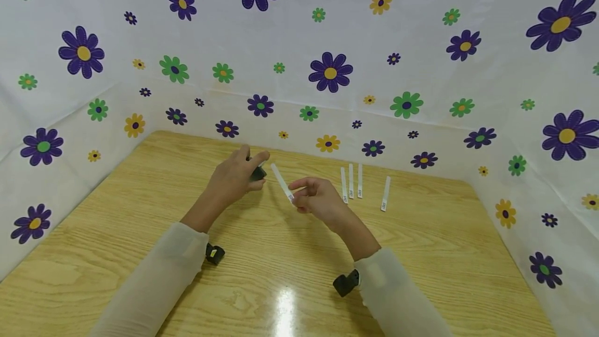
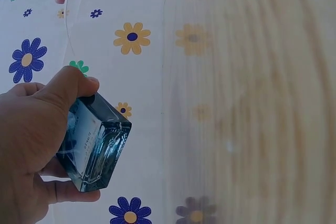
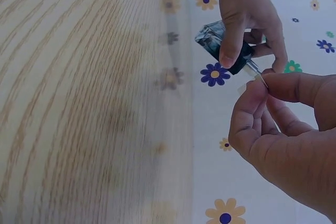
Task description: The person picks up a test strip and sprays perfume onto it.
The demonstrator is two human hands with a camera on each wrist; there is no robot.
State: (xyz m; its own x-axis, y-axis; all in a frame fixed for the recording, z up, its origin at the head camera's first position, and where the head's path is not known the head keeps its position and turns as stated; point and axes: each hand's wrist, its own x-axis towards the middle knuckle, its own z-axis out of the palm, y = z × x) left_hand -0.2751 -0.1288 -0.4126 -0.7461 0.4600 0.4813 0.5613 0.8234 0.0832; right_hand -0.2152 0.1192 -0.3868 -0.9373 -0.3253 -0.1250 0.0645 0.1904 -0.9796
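My left hand [image 1: 231, 178] grips a dark teal glass perfume bottle [image 2: 100, 148] above the table, the thumb over one side and fingers underneath. Part of the bottle is hidden by that hand in the head view. Between thumb and fingertips, my right hand [image 1: 323, 202] pinches the printed lower end of a white perfume test strip [image 1: 282, 178]. The strip slants up and to the left, its far tip close to the bottle's top. In the right wrist view the bottle's narrow neck [image 3: 252, 68] points toward the pinched strip, which shows almost edge-on.
Several white test strips [image 1: 360, 181] lie on the wooden table [image 1: 421, 264] right of my right hand, one strip [image 1: 385, 194] apart from the others. A flower-printed white sheet [image 1: 290, 40] walls the table's back and sides. Each wrist wears a small black camera [image 1: 346, 283].
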